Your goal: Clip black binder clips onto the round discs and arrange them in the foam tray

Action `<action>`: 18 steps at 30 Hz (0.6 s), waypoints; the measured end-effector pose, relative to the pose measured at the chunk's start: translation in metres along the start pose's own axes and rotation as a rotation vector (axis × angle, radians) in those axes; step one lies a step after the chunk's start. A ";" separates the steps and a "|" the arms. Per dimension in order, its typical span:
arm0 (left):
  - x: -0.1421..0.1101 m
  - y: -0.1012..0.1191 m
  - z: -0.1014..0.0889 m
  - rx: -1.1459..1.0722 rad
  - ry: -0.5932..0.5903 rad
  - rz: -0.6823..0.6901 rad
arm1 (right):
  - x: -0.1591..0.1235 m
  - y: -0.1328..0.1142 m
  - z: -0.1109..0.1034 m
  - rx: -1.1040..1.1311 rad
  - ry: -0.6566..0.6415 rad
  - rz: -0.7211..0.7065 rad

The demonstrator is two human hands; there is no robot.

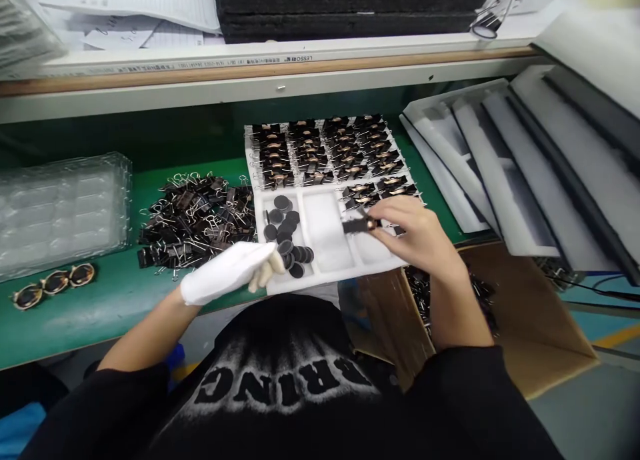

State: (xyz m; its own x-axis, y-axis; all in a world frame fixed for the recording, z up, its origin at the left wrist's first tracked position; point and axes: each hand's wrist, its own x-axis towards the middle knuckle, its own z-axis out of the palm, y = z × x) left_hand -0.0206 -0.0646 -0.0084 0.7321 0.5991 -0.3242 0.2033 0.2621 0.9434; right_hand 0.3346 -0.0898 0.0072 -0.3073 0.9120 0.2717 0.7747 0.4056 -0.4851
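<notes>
My right hand (407, 230), bare, pinches a black binder clip (356, 226) with a small round gold-coloured piece in it, above the white compartment tray (327, 230). In a white glove, my left hand (245, 267) has its fingers curled together at the tray's near left compartment. Its fingertips meet the edge of a pile of black round discs (286, 228); whether they grip one is hidden. Rows of binder clips clamped on round pieces (310, 150) fill the tray's far part and continue at its right side, partly behind my right hand.
A heap of loose binder clips (193, 217) lies left of the tray. Clear plastic trays (60, 210) and three round tortoiseshell-patterned pieces (55, 283) are farther left. White foam trays (480, 160) lean at right, above a cardboard box (530, 327) holding clips. A shelf edge (280, 80) runs behind.
</notes>
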 end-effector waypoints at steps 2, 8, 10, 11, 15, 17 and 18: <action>-0.008 -0.004 -0.008 -0.012 0.036 0.003 | 0.005 0.025 -0.004 -0.333 -0.035 0.066; -0.020 -0.024 -0.011 0.031 0.059 -0.012 | 0.014 0.063 0.022 -0.685 -0.211 0.022; -0.022 -0.027 -0.011 0.041 0.048 -0.008 | 0.014 0.067 0.026 -0.695 -0.222 0.007; -0.024 -0.027 -0.011 0.045 0.044 -0.008 | 0.014 0.069 0.027 -0.694 -0.226 -0.001; -0.029 -0.027 -0.014 0.055 0.050 -0.021 | 0.012 0.077 0.027 -0.715 -0.208 -0.007; -0.030 -0.028 -0.014 0.048 0.055 -0.021 | 0.011 0.080 0.025 -0.734 -0.202 -0.007; -0.031 -0.028 -0.014 0.041 0.058 -0.019 | 0.010 0.081 0.024 -0.731 -0.203 -0.012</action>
State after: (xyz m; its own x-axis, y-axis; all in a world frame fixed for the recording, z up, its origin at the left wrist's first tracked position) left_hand -0.0580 -0.0798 -0.0263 0.6890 0.6375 -0.3448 0.2442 0.2437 0.9386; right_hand 0.3806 -0.0465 -0.0495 -0.3590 0.9298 0.0809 0.9179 0.3360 0.2109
